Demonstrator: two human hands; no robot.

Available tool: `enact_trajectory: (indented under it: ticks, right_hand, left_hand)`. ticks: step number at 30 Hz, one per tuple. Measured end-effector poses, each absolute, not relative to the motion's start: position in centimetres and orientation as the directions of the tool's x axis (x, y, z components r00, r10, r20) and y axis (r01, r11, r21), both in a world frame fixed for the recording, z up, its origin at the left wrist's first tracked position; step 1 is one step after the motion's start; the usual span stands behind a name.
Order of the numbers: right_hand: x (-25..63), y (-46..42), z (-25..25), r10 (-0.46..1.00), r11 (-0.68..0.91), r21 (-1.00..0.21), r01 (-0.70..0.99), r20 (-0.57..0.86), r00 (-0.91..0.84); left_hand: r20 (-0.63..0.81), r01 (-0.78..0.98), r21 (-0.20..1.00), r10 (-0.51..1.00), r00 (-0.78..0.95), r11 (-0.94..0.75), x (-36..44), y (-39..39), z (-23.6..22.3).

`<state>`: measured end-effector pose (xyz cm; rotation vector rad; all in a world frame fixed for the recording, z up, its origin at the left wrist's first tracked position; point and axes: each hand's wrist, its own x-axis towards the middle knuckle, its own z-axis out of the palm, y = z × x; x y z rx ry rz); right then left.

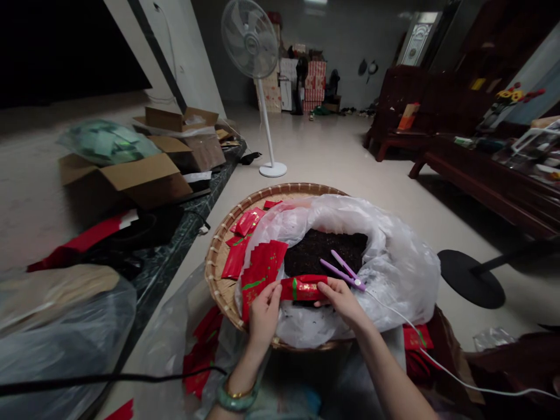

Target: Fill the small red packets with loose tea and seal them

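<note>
My left hand (pixel 263 312) pinches the left end of a small red foil packet (pixel 303 288). The packet's right end is gripped by my right hand (pixel 342 298). A purple clamp-like tool (pixel 342 270) with a white cord (pixel 441 367) sticks out from under my right hand; whether that hand also holds it I cannot tell. Both hands hover over a clear plastic bag (pixel 394 262) holding dark loose tea (pixel 326 251). The bag lies in a round woven tray (pixel 219 256). A stack of flat red packets (pixel 260 271) leans beside my left hand.
More red packets (pixel 245 224) lie on the tray's left side and on the floor (pixel 201 350). Open cardboard boxes (pixel 131 175) stand at left, a pedestal fan (pixel 256 41) behind, a dark wooden bench (pixel 481 175) at right, and a black round stand base (pixel 472 280).
</note>
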<state>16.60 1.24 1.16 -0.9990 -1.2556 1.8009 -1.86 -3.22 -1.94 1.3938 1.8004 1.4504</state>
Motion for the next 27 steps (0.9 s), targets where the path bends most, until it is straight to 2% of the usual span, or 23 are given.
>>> enact_trajectory:
  ticks: [2,3,5,7,11,17,24,27]
  right_hand:
    - [16.6,1.3,1.2,0.88,-0.252,-0.96,-0.124,-0.173,-0.442]
    - [16.6,1.3,1.3,0.885,-0.226,-0.967,-0.121,-0.152,-0.441]
    - [16.5,1.3,1.5,0.885,-0.164,-0.982,-0.094,-0.104,-0.453]
    - [16.4,1.2,1.7,0.874,-0.118,-0.991,-0.06,-0.075,-0.48]
    - [16.5,1.1,2.1,0.881,-0.101,-0.995,-0.003,-0.088,-0.464]
    - [16.7,1.1,2.6,0.859,-0.063,-0.996,0.063,-0.086,-0.504]
    - [16.5,1.2,3.9,0.84,0.063,-0.979,0.196,-0.054,-0.539]
    - [17.2,1.4,4.8,0.866,0.05,-0.99,0.132,-0.023,-0.5]
  left_hand:
    - [0.454,0.633,0.755,0.831,-0.32,-0.169,-1.5,-3.6,-1.2]
    - [0.537,0.729,0.644,0.815,-0.218,-0.23,-1.2,-3.7,-0.8]
    - [0.568,0.829,0.449,0.823,0.024,-0.334,-0.5,-3.9,-0.1]
    - [0.516,0.84,0.363,0.837,0.18,-0.404,0.0,-3.8,0.2]
    - [0.479,0.784,0.406,0.84,0.255,-0.469,0.0,-2.7,-0.2]
    - [0.502,0.735,0.483,0.838,0.213,-0.476,-0.7,-1.9,-0.3]
    - [0.488,0.734,0.446,0.827,0.28,-0.512,-0.9,-1.4,0.7]
    - [0.514,0.735,0.454,0.822,0.246,-0.503,-1.0,-1.1,0.8]
